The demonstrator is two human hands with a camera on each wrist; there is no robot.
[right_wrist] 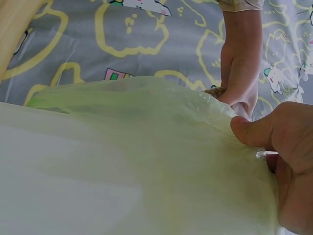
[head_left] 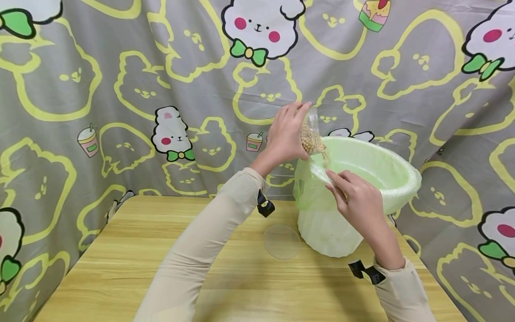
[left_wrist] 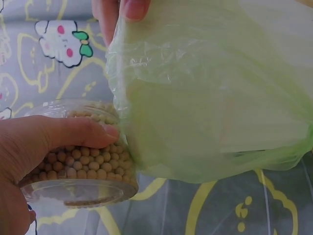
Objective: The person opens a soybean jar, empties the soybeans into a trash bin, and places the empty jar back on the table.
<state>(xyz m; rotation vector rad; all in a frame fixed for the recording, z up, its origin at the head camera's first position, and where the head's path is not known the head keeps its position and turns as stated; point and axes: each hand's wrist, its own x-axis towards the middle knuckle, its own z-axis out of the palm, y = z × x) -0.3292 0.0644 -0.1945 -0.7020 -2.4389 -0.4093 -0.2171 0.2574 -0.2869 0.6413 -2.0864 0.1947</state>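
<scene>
My left hand [head_left: 283,134] grips a clear plastic jar [head_left: 313,117] and holds it tipped at the near-left rim of a pale bin [head_left: 330,232]. Small round tan beans [left_wrist: 88,164] fill much of the jar, and some lie at its mouth over the bin's rim. A thin light-green plastic bag [left_wrist: 205,107] lines the bin and folds down over its outside. With thumb and fingers, my right hand [head_left: 360,205] pinches the bag's edge, just right of the jar. In the left wrist view the jar's mouth is hidden behind the bag.
A clear round disc [head_left: 282,242], like a jar lid, lies flat on the wooden table [head_left: 161,250] left of the bin. Behind the table hangs a grey patterned curtain [head_left: 209,107], close to the bin's back side.
</scene>
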